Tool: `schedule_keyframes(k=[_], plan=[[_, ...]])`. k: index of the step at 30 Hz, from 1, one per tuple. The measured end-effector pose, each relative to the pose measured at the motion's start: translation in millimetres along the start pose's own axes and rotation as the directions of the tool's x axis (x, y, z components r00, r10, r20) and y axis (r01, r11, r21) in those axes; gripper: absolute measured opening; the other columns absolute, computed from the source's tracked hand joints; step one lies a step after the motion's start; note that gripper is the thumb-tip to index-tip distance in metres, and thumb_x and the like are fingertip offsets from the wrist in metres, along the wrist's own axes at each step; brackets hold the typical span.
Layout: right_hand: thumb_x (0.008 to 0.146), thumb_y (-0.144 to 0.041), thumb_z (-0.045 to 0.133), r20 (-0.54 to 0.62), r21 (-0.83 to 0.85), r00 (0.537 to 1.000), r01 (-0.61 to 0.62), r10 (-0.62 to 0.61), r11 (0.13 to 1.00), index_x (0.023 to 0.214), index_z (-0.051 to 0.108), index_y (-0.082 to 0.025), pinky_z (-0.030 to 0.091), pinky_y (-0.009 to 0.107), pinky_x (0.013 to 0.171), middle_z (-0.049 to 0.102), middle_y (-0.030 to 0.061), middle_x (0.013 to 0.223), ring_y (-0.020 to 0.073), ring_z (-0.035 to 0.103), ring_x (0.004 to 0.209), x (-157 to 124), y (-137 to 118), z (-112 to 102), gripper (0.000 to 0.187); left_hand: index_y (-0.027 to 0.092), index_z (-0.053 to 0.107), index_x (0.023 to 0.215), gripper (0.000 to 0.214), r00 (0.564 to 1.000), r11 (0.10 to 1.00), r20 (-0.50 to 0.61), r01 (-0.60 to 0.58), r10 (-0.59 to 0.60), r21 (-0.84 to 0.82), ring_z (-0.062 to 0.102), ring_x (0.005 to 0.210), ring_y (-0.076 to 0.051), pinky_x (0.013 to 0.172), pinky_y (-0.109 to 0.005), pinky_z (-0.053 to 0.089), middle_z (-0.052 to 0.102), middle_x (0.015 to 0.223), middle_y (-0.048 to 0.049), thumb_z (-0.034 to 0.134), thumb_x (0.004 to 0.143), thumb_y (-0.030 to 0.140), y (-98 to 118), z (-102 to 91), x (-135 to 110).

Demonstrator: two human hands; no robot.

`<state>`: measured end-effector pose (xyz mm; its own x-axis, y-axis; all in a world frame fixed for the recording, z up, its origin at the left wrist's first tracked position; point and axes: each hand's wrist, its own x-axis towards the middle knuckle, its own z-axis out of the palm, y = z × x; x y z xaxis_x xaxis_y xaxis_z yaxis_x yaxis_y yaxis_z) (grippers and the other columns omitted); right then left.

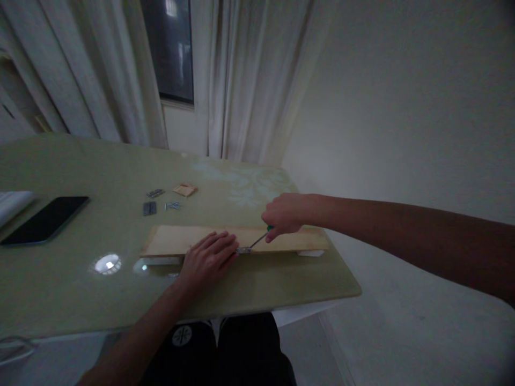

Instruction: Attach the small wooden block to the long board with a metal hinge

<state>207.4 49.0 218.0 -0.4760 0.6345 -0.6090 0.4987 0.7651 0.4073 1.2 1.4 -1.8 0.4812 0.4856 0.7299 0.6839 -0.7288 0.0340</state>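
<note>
A long pale wooden board (181,238) lies flat near the front edge of the green glass table (100,166). My left hand (207,256) rests flat on the board's front edge, fingers stretched out toward a small metal hinge (243,250). My right hand (285,215) is closed round a screwdriver (259,240) with a green handle. Its metal tip points down at the hinge on the board's edge.
Behind the board lie two small metal hinges (149,208), loose screws (173,205) and a torn paper packet (184,189). A black phone (46,219) lies at the left beside a white object (12,203). Curtains and a dark window stand behind the table.
</note>
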Motion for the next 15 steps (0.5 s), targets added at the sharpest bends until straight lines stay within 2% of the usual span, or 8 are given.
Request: schedule_keyframes(k=[2, 5, 10, 12, 15], plan=[[0.098, -0.068, 0.056, 0.023, 0.041, 0.999, -0.026, 0.025, 0.999, 0.099, 0.082, -0.013, 0.049, 0.031, 0.063, 0.080, 0.0157, 0.088, 0.0249, 0.076, 0.077, -2.9, 1.1, 7.9, 0.061, 0.025, 0.077, 0.119, 0.023, 1.000, 1.000, -0.010, 0.013, -0.013, -0.008, 0.074, 0.117, -0.027, 0.105, -0.046, 0.058, 0.079, 0.124, -0.0052, 0.062, 0.102, 0.027, 0.2, 0.4, 0.4], [0.099, -0.063, 0.057, -0.046, 0.056, 0.996, -0.069, 0.071, 0.996, 0.107, 0.081, -0.013, 0.050, 0.035, 0.068, 0.080, 0.0191, 0.097, 0.0298, 0.076, 0.088, -8.8, -2.1, 14.8, 0.056, 0.025, 0.077, 0.118, 0.022, 1.000, 1.000, -0.026, 0.013, -0.013, -0.010, 0.074, 0.116, -0.027, 0.104, -0.046, 0.059, 0.080, 0.123, -0.0051, 0.063, 0.101, 0.027, 0.1, 1.0, 0.3], [0.088, -0.050, 0.077, -0.145, 0.097, 0.979, -0.134, 0.147, 0.986, 0.102, 0.081, -0.014, 0.049, 0.039, 0.075, 0.079, 0.0198, 0.100, 0.0344, 0.075, 0.096, -17.8, 3.4, 18.7, 0.039, 0.025, 0.075, 0.120, 0.022, 1.000, 1.000, -0.013, 0.020, -0.020, -0.010, 0.073, 0.118, -0.027, 0.106, -0.047, 0.057, 0.078, 0.126, -0.0043, 0.063, 0.102, 0.028, 1.1, -0.9, 0.2], [0.086, -0.046, 0.079, -0.182, 0.154, 0.966, -0.157, 0.184, 0.976, 0.097, 0.081, -0.016, 0.048, 0.037, 0.074, 0.079, 0.0174, 0.097, 0.0326, 0.074, 0.093, -19.1, 9.6, 30.6, 0.032, 0.024, 0.074, 0.119, 0.021, 0.999, 0.999, 0.001, 0.035, -0.035, -0.016, 0.073, 0.118, -0.027, 0.107, -0.048, 0.057, 0.078, 0.126, -0.0049, 0.063, 0.102, 0.028, 2.3, -1.8, 1.0], [0.098, -0.051, 0.062, -0.244, 0.283, 0.934, -0.190, 0.262, 0.940, 0.091, 0.078, -0.018, 0.046, 0.034, 0.070, 0.078, 0.0128, 0.088, 0.0276, 0.074, 0.084, -15.1, 11.6, 64.1, 0.037, 0.022, 0.074, 0.118, 0.021, 1.000, 1.000, 0.010, 0.017, -0.017, -0.002, 0.073, 0.117, -0.029, 0.104, -0.049, 0.058, 0.078, 0.127, -0.0062, 0.064, 0.101, 0.028, 3.9, -1.2, 1.9]])
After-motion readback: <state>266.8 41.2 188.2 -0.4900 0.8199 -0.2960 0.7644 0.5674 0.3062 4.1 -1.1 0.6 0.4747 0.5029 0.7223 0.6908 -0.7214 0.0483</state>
